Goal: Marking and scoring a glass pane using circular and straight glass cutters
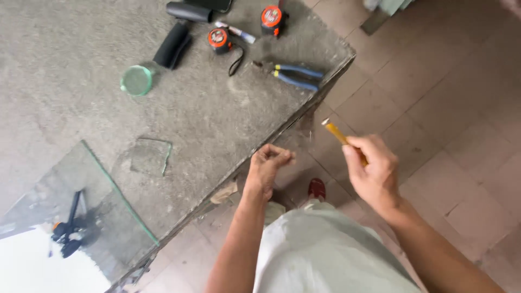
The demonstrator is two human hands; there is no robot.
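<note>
Gripping a yellow-handled glass cutter (341,138) in a closed fist, the right hand (372,171) holds it off the table edge, above the tiled floor (434,108). The left hand (268,165) is loosely curled, apparently empty. A small cut glass piece (151,156) lies separate from the large glass sheet (81,211) on the felt-covered table (217,114); cutting appears partly done. No containers are visible; blue-handled pliers (296,74) and tape measures (218,39) lie beyond.

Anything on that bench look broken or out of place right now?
Yes: a small glass offcut with uneven edges lies loose on the grey bench, apart from the large glass sheet, which sits at the bench's near edge. The pliers lie close to the far corner.
</note>
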